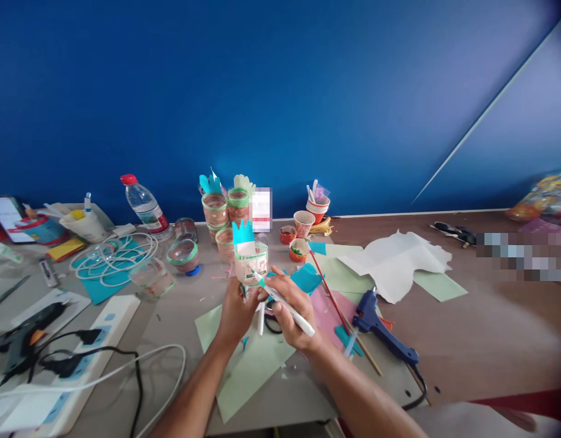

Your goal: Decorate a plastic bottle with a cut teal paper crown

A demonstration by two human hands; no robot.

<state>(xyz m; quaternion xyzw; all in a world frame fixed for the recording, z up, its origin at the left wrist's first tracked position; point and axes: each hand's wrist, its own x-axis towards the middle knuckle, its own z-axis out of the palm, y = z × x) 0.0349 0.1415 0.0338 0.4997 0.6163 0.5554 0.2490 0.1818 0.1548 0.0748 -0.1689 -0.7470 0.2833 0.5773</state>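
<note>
My left hand (240, 310) is closed round the lower part of a clear plastic cup (251, 266) wrapped in a white, marked band. A blue paper crown shape (242, 232) rises from the cup's rim. In my right hand (293, 307) is a white marker pen (292, 311), gripped like a pencil. Its green tip end meets or nearly meets the drawn-on front of the cup; I cannot tell if it touches. Below the hands lie pale green paper (250, 380) and a pair of scissors (273, 325), partly hidden.
A blue glue gun (384, 328) and a thin red stick (328, 286) lie to the right, beside crumpled white paper (394, 264). Stacked cups (215, 210) stand behind. On the left are a water bottle (146, 204), a white power strip (98, 353) with cables and a black glue gun (31, 331).
</note>
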